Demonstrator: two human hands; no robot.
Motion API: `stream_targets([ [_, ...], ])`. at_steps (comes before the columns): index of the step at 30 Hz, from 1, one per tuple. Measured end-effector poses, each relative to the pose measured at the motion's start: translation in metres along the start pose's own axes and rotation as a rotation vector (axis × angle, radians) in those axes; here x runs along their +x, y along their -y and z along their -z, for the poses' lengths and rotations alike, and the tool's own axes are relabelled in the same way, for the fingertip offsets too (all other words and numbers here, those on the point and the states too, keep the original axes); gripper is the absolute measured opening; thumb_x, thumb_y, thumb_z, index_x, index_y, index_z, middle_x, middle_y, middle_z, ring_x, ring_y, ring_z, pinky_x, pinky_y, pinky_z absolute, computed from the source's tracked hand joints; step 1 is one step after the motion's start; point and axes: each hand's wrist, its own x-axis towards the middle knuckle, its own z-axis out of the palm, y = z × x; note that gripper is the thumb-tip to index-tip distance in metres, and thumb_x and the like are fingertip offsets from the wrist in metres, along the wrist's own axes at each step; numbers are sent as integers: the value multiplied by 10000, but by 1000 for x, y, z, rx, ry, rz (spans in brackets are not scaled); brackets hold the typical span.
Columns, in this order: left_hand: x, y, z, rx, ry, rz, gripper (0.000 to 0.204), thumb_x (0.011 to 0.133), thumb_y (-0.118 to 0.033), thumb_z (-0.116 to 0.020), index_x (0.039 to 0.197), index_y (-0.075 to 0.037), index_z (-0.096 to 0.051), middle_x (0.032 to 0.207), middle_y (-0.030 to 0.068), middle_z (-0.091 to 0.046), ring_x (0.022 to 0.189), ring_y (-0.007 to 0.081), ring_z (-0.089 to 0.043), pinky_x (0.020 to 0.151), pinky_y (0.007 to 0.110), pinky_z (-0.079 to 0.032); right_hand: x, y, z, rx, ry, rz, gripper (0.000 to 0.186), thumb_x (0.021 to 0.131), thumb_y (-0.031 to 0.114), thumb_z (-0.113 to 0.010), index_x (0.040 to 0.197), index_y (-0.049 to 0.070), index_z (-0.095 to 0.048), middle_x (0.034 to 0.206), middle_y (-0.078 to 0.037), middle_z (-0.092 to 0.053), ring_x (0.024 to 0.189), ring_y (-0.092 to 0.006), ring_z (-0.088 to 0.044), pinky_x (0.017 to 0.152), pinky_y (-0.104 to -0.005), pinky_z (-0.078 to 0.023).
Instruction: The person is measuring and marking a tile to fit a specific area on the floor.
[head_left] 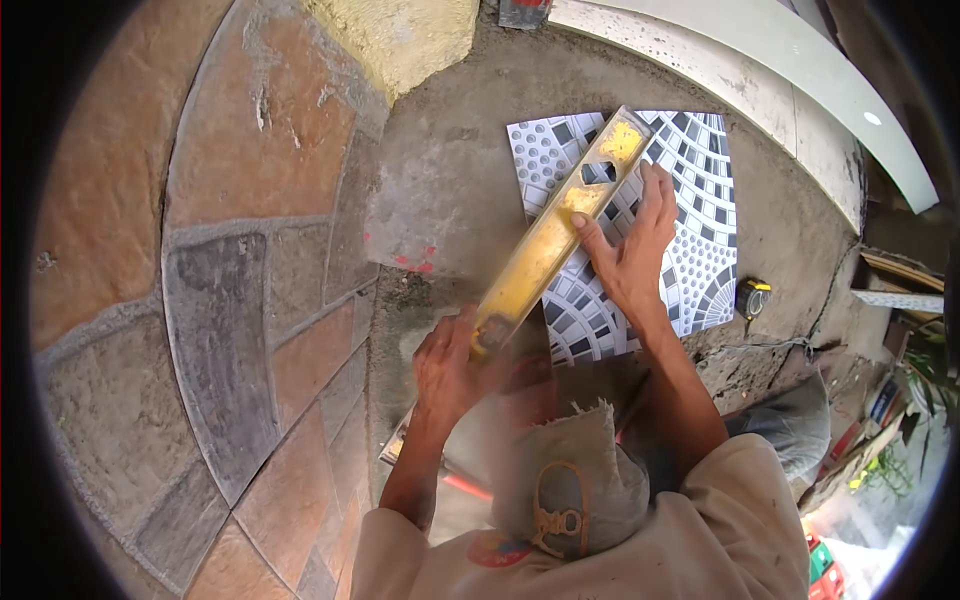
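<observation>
A long yellow spirit level point(550, 240) with worn metal edges lies slantwise across a patterned tile point(705, 215). The tile carries a white, grey and black mosaic print and rests on the rough concrete floor. My left hand point(445, 365) grips the near part of the level, slightly blurred, its fingers wrapped over it. Farther up, my right hand point(635, 250) holds the level with the thumb on its face and the fingers along its right edge, above the tile. What looks like the level's near end point(395, 445) shows beside my left forearm.
A stone-clad wall point(220, 330) in brown and grey rises on the left. On the floor right of the tile sits a yellow and black tape measure point(752, 298). A pale curved ledge point(700, 75) bounds the far right. Planks and plants stand at the right edge.
</observation>
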Motion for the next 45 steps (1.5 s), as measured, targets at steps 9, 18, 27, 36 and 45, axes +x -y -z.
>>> stream_targets([
  [9,41,23,-22,46,-35,-51,645,644,-190,-802,1209,-9,-548,1011,189,-638,780,343,-667,650,411,-557,47,-17,-38,-167,132,61,897,716,484,-784,1426,72,-422,1484,-234,-299,1336,-373,-358,1016,-505,-253],
  [18,62,45,-21,86,46,-35,657,646,-176,-795,1215,33,-543,953,177,-676,764,312,-667,678,393,-547,61,-19,-62,-193,152,45,751,698,449,-790,1346,139,-574,1504,-229,-296,1285,-324,-428,994,-433,-241],
  [27,71,63,-30,59,97,-38,780,602,-277,-877,1230,45,-543,976,179,-673,765,305,-661,692,388,-546,65,-29,-81,-219,145,53,732,688,432,-792,1328,137,-596,1487,-254,-306,1228,-321,-480,978,-421,-261],
  [36,80,59,-45,52,78,-55,766,616,-279,-880,1224,55,-556,982,174,-676,800,308,-672,713,386,-554,67,-47,-88,-192,161,65,764,663,422,-802,1345,155,-581,1491,-249,-295,1255,-327,-456,974,-416,-267],
  [45,85,61,-39,62,61,-70,743,594,-227,-864,1216,55,-572,988,174,-681,800,298,-676,723,378,-555,69,-51,-93,-119,136,71,760,670,428,-812,1345,168,-578,1504,-238,-276,1308,-340,-428,968,-422,-251],
])
